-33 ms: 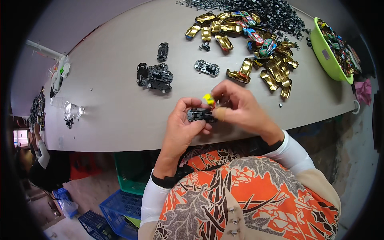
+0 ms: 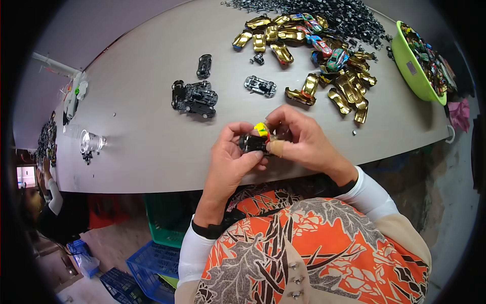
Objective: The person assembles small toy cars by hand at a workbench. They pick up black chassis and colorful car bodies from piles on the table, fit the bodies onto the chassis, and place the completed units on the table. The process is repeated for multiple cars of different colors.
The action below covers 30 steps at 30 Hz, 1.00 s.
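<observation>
My left hand (image 2: 228, 152) is closed around a black toy car chassis (image 2: 251, 144), with the thumb along its near side. Against the chassis's right end, my right hand (image 2: 306, 139) pinches a small yellow and red toy car part (image 2: 261, 129); the fingers hide most of it. A tan wrap covers the right thumb. Beyond my hands lies a single grey-and-black chassis (image 2: 260, 86). Further left, several black chassis (image 2: 195, 98) are piled up, and one more black chassis (image 2: 204, 66) lies just behind them.
Gold toy car bodies (image 2: 349, 87) and coloured ones lie at the far right, before a heap of small black parts (image 2: 334, 15). A green basin (image 2: 416, 71) full of toy cars stands at the right edge. A clear cup (image 2: 92, 141) lies left. Another person's arm (image 2: 50, 185) shows far left.
The chassis has turned in my left hand, its underside details less visible. The yellow part shows more and sits close against the chassis. Both hands keep nearly the same place.
</observation>
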Available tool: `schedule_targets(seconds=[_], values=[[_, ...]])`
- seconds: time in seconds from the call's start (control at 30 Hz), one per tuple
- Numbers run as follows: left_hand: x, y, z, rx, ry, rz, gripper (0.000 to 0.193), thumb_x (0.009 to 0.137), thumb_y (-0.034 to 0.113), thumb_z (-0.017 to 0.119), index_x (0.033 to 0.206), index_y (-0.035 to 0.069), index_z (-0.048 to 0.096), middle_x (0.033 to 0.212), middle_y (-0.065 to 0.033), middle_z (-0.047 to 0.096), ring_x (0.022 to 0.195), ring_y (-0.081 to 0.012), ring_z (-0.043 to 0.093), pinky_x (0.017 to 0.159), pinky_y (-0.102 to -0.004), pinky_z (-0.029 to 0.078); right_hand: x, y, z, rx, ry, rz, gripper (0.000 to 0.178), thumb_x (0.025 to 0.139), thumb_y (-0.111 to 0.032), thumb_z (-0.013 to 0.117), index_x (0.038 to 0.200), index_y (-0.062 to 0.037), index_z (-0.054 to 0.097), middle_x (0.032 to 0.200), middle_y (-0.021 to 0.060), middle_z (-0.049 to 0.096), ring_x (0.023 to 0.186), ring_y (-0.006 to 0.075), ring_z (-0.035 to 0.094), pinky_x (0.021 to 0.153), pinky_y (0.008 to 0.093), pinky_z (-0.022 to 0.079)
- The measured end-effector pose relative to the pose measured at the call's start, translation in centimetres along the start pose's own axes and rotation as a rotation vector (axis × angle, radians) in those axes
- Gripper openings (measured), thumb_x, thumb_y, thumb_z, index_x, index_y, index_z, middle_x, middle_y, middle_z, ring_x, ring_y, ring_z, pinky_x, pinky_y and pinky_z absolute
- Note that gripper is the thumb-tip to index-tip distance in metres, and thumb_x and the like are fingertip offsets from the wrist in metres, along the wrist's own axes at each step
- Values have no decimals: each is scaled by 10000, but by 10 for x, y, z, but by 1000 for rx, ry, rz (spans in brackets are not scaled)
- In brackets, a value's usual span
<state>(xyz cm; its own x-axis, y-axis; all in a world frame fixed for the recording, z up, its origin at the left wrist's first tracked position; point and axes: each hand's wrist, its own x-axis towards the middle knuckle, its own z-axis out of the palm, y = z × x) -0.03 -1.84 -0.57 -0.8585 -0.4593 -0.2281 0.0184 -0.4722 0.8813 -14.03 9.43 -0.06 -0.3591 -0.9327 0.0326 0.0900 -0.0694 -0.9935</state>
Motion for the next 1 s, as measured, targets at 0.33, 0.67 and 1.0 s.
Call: schedule_targets(seconds=[0.33, 0.67, 1.0], values=[[-1, -11, -6, -178, -25, 16, 406, 794, 17, 647, 1183, -24, 539, 986, -87, 620, 834, -146, 623, 674, -280, 562, -15, -7, 2, 216, 88, -64, 311, 811, -9, 610, 1069, -24, 437, 940, 21, 491, 812, 59, 514, 706, 212, 458], [-3, -10, -3, -316, -132, -5, 421, 828, 60, 623, 1216, -30, 488, 1119, -187, 591, 940, -271, 636, 764, -385, 576, -23, -8, 3, 69, 139, -218, 287, 853, -10, 579, 1098, -27, 430, 925, 33, 552, 809, 49, 538, 687, 207, 470], [-7, -9, 1, -258, -132, -13, 418, 820, 35, 627, 1207, -51, 495, 1093, -174, 602, 932, -256, 637, 773, -368, 574, -26, -12, 2, -148, 141, -270, 203, 835, 23, 564, 1022, -1, 487, 893, 42, 529, 762, 62, 540, 618, 208, 459]])
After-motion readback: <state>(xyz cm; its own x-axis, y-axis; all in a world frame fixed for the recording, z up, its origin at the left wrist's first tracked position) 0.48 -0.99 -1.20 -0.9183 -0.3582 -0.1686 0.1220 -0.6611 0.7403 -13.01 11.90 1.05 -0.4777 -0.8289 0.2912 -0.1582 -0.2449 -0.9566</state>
